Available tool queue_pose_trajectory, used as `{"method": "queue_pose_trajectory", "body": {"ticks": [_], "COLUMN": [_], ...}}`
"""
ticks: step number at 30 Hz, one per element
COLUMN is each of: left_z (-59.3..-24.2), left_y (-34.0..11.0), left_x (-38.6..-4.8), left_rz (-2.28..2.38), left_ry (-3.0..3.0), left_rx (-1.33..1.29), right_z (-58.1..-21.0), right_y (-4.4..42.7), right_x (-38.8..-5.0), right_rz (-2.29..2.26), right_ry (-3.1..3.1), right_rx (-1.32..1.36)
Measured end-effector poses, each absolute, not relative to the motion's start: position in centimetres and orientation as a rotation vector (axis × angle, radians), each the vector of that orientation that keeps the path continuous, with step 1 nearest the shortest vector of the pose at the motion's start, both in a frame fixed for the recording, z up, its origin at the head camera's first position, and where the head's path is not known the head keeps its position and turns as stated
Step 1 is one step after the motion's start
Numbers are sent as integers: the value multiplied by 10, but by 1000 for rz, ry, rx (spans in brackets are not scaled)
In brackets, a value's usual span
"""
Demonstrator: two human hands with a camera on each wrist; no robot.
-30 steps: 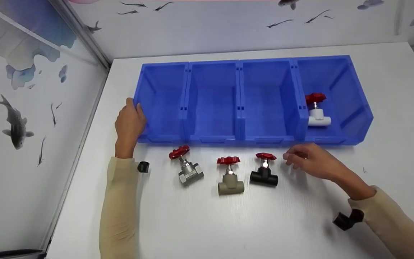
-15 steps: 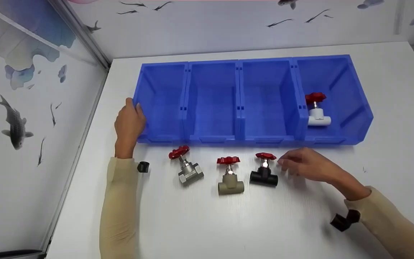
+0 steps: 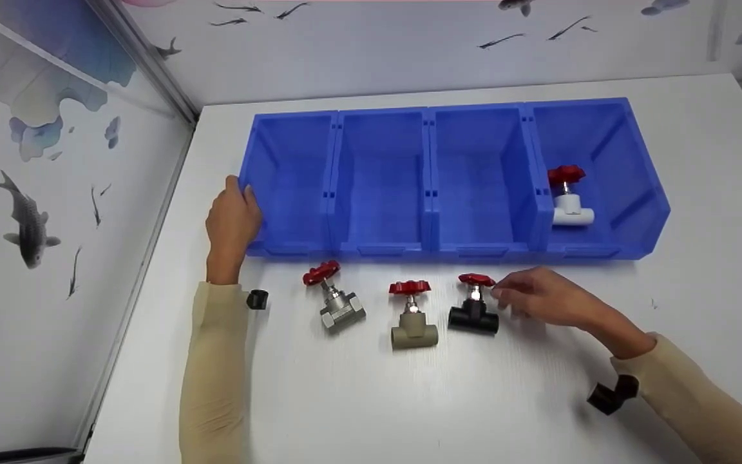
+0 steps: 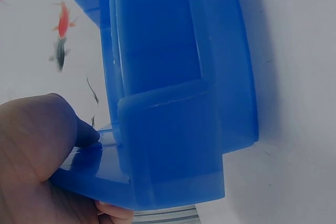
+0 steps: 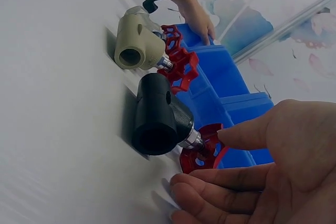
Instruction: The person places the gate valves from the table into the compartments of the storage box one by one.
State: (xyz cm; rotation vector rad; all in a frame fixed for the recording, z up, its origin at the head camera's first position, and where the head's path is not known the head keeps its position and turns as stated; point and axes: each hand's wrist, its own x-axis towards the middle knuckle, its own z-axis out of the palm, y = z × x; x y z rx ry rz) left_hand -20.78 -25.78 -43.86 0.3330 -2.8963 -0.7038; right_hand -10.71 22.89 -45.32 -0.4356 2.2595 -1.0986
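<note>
My left hand grips the left side wall of the leftmost blue storage bin, with the thumb on one side and fingers on the other in the left wrist view. My right hand is at the red handwheel of a black valve. Its thumb and fingers lie spread on either side of the wheel's rim, not closed round it. To the left stand a tan valve and a silver metal valve, both with red handwheels.
Several blue bins stand joined in a row along the back of the white table. A white valve with a red handwheel lies in the rightmost bin. Printed panels border the table.
My right hand has moved left, from beside the black valve up to its red handwheel. The left hand keeps its place on the bin, and the valves have not moved.
</note>
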Motion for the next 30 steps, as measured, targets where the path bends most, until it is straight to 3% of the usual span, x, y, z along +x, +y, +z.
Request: {"method": "queue_pose_trajectory", "body": {"ticks": [30], "left_z": [-440], "left_y": [-258], "left_x": [-208], "left_rz": [-714], "left_ry": [-2878], "left_rx": [321], "right_z": [-460], "right_y": [225], "right_x": [-107], "right_rz": [-1253], "right_ry": [2095], "right_rx": [-360]}}
